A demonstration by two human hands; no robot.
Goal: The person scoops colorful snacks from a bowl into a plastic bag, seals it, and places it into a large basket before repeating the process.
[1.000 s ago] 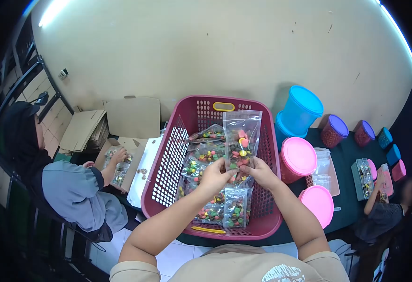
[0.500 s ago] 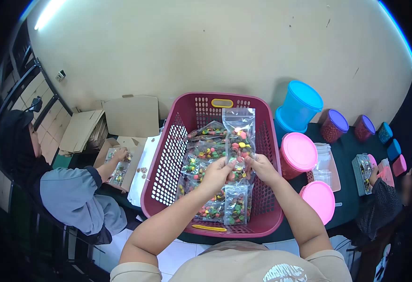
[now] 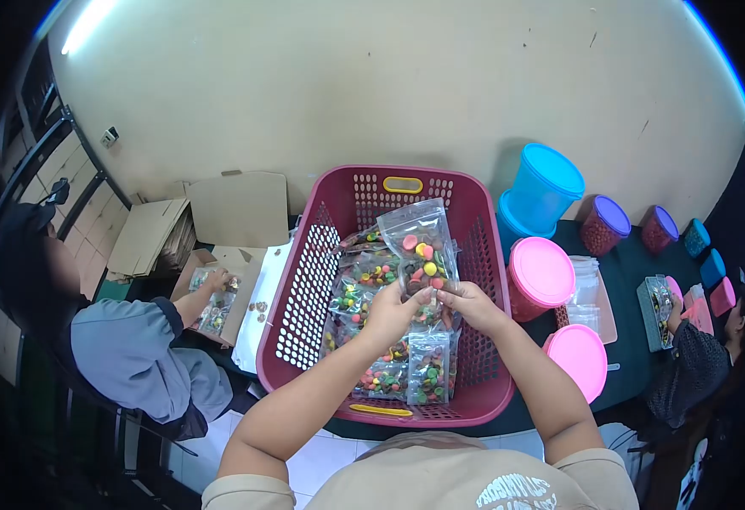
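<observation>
A clear zip bag of colourful round sweets (image 3: 421, 246) is held up over the maroon basket (image 3: 493, 374), its top tilted to the left. My left hand (image 3: 396, 313) grips the bag's lower left part, fingers closed on it. Closed on the lower right part is my right hand (image 3: 471, 306), its thumb near the left one. Beneath them, several filled bags (image 3: 383, 380) lie in the basket, and one smaller-looking bag (image 3: 428, 368) rests near its front. The hands cover the held bag's bottom edge.
On the left, a person (image 3: 134, 348) reaches into a cardboard box (image 3: 187, 285) of bags. Pink-lidded tubs (image 3: 542, 272), blue tubs (image 3: 546, 183) and a tray of empty bags (image 3: 597, 310) stand right of the basket. Another person (image 3: 687, 374) handles a grey basket (image 3: 651, 314) at far right.
The held bag has tilted, its top moving left and slightly down. My hands have stayed close together on it. The right-hand person's head has come further into view.
</observation>
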